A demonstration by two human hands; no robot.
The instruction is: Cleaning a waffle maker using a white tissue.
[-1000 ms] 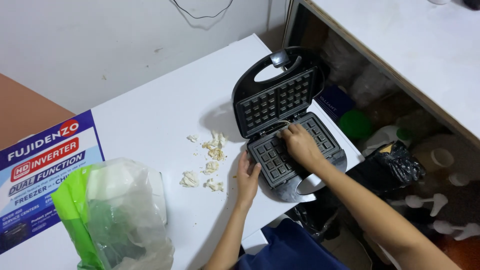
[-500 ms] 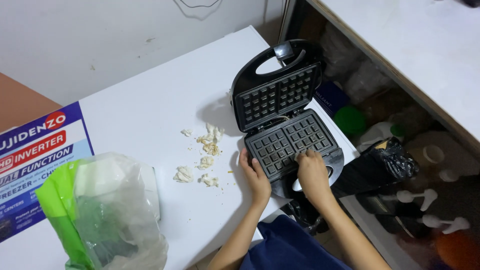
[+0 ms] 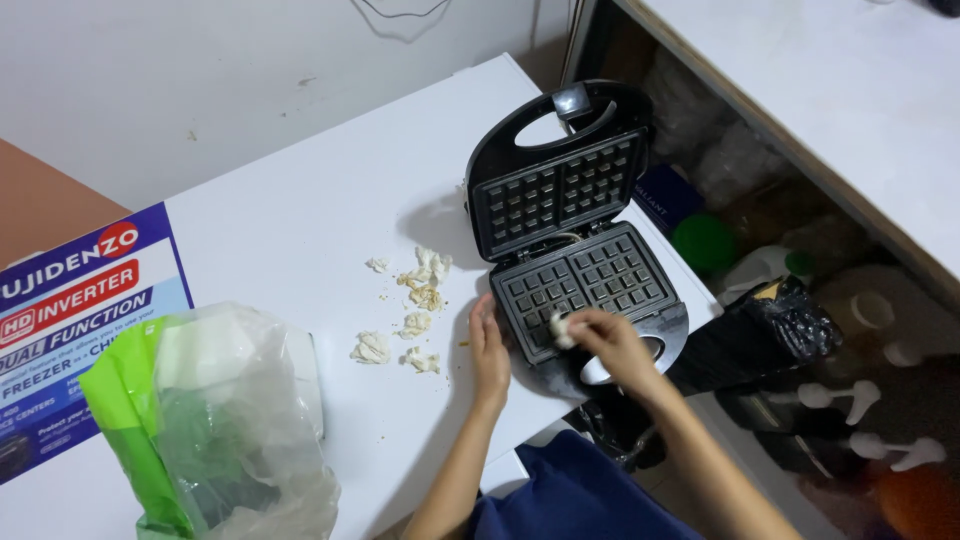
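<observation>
On the white bench (image 3: 300, 230), the black waffle maker (image 3: 575, 250) is kept lid-up at the right edge, steadied by the left hand (image 3: 489, 345) laid flat with its grip spread against the left side, while a small white wad (image 3: 560, 328) is pinched in the right hand (image 3: 615, 345) on the lower plate's front corner.

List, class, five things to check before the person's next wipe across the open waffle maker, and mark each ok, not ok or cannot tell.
1. Waffle maker lid fully open: ok.
2. Left hand steadying the maker's edge: ok.
3. Right hand holds white wad at the lower plate: ok.
4. Used white scraps lie apart from the plates on the white tabletop: ok.
5. Plates cool and unplugged: cannot tell.
6. Clear plastic bag clear of the hands: ok.
</observation>
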